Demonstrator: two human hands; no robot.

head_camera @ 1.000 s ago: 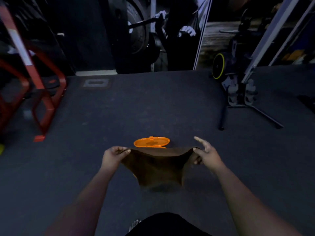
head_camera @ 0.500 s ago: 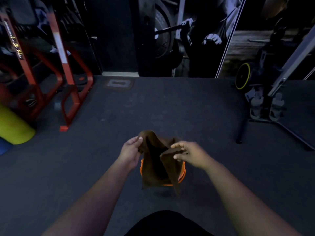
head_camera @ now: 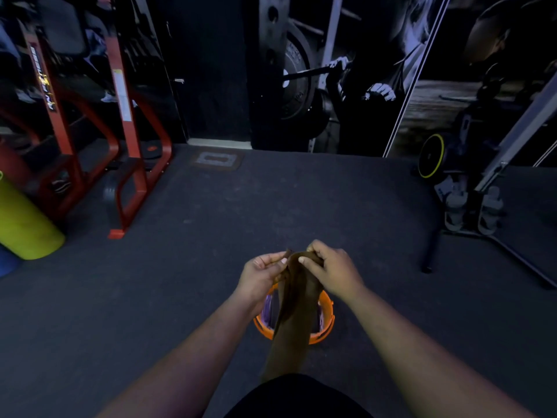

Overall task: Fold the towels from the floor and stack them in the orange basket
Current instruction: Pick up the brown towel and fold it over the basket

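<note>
While both hands (head_camera: 301,271) pinch it, towel (head_camera: 291,315) hangs below.

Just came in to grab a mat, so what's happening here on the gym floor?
A person is folding a brown towel. Both hands pinch its top edge, the left hand and right hand close together, so the towel hangs down in a narrow strip. It dangles over an orange basket standing on the floor, with something purple already inside. The towel is not in the basket yet.
</note>
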